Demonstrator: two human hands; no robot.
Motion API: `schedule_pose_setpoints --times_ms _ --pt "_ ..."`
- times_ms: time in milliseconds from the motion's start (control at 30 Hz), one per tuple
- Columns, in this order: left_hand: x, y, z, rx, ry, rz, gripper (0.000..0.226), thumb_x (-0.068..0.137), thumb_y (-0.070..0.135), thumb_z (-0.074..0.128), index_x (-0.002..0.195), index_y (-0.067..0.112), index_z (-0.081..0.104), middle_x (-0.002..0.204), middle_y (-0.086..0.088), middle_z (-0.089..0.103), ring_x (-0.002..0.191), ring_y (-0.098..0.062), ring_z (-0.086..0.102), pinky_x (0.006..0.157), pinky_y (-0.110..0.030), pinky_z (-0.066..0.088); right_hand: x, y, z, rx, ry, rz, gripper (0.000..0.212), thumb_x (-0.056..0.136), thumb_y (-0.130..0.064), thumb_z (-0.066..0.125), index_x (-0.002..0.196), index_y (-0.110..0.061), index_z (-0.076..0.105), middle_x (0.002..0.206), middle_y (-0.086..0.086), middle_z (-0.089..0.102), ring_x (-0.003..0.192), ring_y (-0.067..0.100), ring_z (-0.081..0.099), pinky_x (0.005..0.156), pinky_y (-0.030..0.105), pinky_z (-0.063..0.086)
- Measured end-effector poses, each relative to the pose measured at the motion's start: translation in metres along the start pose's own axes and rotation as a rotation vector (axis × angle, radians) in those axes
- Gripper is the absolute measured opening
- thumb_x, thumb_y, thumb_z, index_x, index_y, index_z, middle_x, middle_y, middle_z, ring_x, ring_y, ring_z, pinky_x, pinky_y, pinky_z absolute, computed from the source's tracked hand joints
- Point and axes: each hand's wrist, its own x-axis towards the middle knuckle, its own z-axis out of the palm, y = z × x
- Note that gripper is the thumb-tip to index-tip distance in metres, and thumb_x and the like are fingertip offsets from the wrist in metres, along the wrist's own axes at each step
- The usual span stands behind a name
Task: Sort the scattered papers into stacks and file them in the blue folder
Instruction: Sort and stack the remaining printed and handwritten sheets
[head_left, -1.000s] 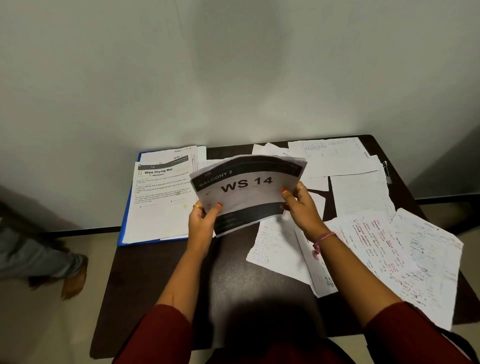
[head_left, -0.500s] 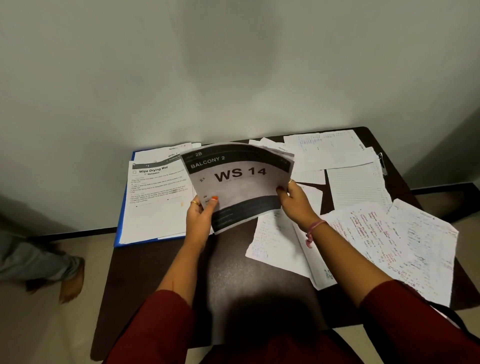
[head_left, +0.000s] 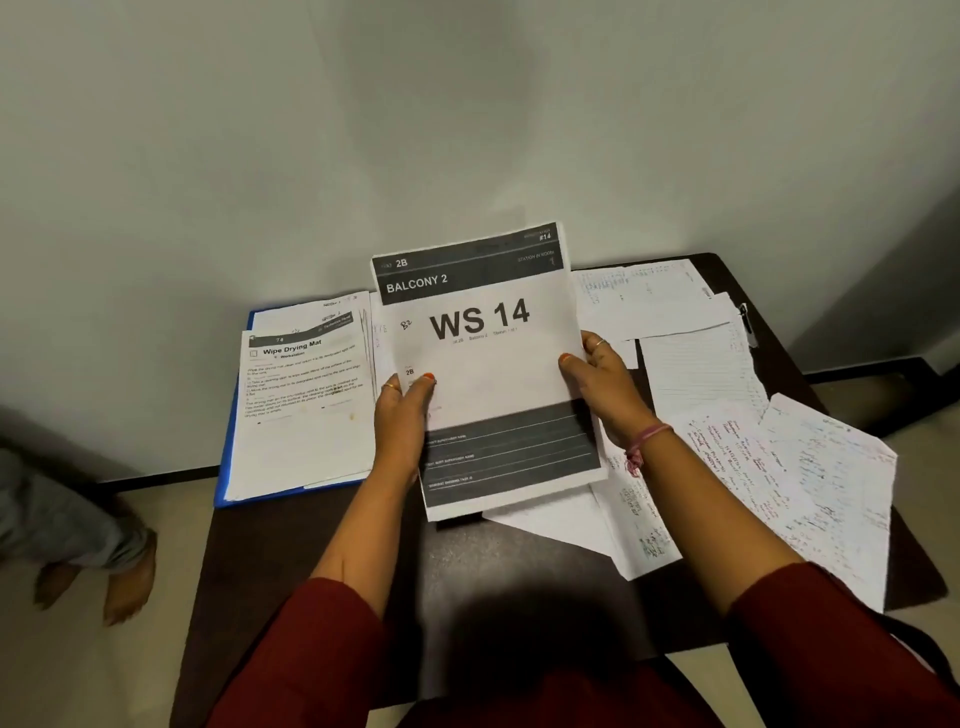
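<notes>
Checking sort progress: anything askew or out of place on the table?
Yes. The handwritten sheets on the right lie fanned and skewed, some overhanging the table edge. Both hands hold the WS 14 sheet.

My left hand (head_left: 402, 415) and right hand (head_left: 602, 387) hold the sheet (head_left: 488, 374) between them, one at each side edge, thumbs on its face, above the table (head_left: 322, 561). Left of my left hand the folder (head_left: 224, 467) lies open on the table with a stack (head_left: 304, 405) on it, reaching back to the wall (head_left: 467, 130). Right of my right hand loose papers (head_left: 779, 467) overlap each other out to the table's right edge. Behind my right hand more pages (head_left: 644, 296) lie near the wall, a pen (head_left: 746, 325) just beside them. Under the held sheet, other papers lie on the table. Far left of my left hand, off the table, a foot (head_left: 124, 587) rests on the floor (head_left: 78, 649).
</notes>
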Motion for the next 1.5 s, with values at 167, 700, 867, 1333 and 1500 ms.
schedule_pose_setpoints --times_ms 167,700,867,1333,1500 --pt "-0.005 -0.024 0.010 0.064 -0.145 -0.187 0.012 0.093 0.016 0.057 0.103 0.017 0.063 0.107 -0.004 0.071 0.099 -0.022 0.067 0.093 -0.036 0.050 -0.003 0.014 -0.030 -0.002 -0.015 0.113 0.036 0.094 0.001 0.045 0.128 -0.009 0.051 0.118 0.009 0.062 0.102 0.022 0.061 0.087 0.029 0.050" --pt "-0.011 -0.074 0.081 0.040 -0.123 -0.483 0.023 0.099 0.004 0.040 0.095 0.016 0.059 0.090 -0.004 0.070 0.077 -0.017 0.066 0.063 -0.028 0.057 -0.012 0.079 -0.122 -0.457 -0.143 0.374 0.032 0.091 -0.006 0.052 0.122 -0.012 0.050 0.118 0.008 0.061 0.102 0.024 0.060 0.091 0.039 0.051" --pt "-0.011 -0.087 0.092 0.129 -0.104 -0.490 0.024 0.100 0.007 0.039 0.097 0.016 0.061 0.105 -0.014 0.070 0.095 -0.031 0.068 0.089 -0.050 0.053 -0.002 0.077 -0.138 -0.794 -0.269 0.342 0.045 0.086 -0.015 0.066 0.126 -0.010 0.047 0.117 0.007 0.058 0.100 0.021 0.055 0.087 0.029 0.046" --pt "-0.030 -0.098 0.113 0.248 -0.141 -0.509 0.018 0.097 0.009 0.038 0.107 0.016 0.052 0.093 -0.006 0.071 0.077 -0.021 0.070 0.065 -0.030 0.055 0.063 0.045 -0.082 -0.945 -0.455 -0.101 0.037 0.098 -0.005 0.039 0.131 -0.012 0.054 0.138 0.006 0.052 0.129 0.021 0.045 0.101 0.018 0.028" --pt "-0.034 -0.100 0.116 0.267 -0.120 -0.518 0.023 0.097 0.017 0.040 0.117 0.014 0.050 0.099 -0.008 0.070 0.083 -0.024 0.069 0.072 -0.034 0.055 0.066 0.058 -0.064 -1.056 -0.532 -0.061 0.037 0.099 -0.015 0.039 0.131 -0.024 0.055 0.133 0.001 0.056 0.124 0.022 0.049 0.104 0.043 0.038"
